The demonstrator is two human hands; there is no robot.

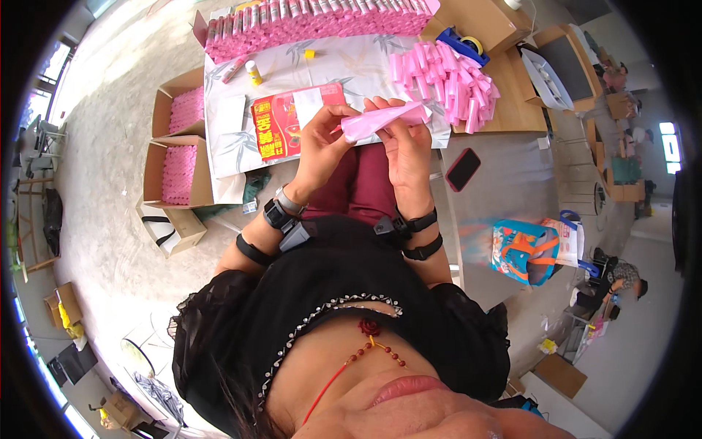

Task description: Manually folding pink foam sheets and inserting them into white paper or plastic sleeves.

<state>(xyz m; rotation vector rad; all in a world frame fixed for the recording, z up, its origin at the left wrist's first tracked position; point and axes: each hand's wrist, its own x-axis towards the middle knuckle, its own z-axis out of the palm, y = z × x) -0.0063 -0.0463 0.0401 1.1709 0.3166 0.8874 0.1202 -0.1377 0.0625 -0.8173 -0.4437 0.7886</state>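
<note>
Between my two hands, over the near edge of the table, is a piece of thin pink paper or film (382, 119), partly rolled into a cone-like shape. My left hand (320, 143) pinches its left end. The fingers of my right hand (409, 146) are closed on its right part. Under and left of my hands lies a red and yellow printed packet (272, 126) with a white slip (316, 98) on it. A glue stick (254, 72) stands beyond the packet, its yellow cap (310, 54) apart. A heap of pink rolled tubes (455, 84) lies to the right.
A long box of pink-wrapped sticks (314, 25) spans the far table edge. Cartons of pink pieces (179, 174) stand at the left. A blue tape dispenser (463, 44), a phone (463, 170) and a colourful bag (521, 251) are on the right. Another person (625, 278) sits far right.
</note>
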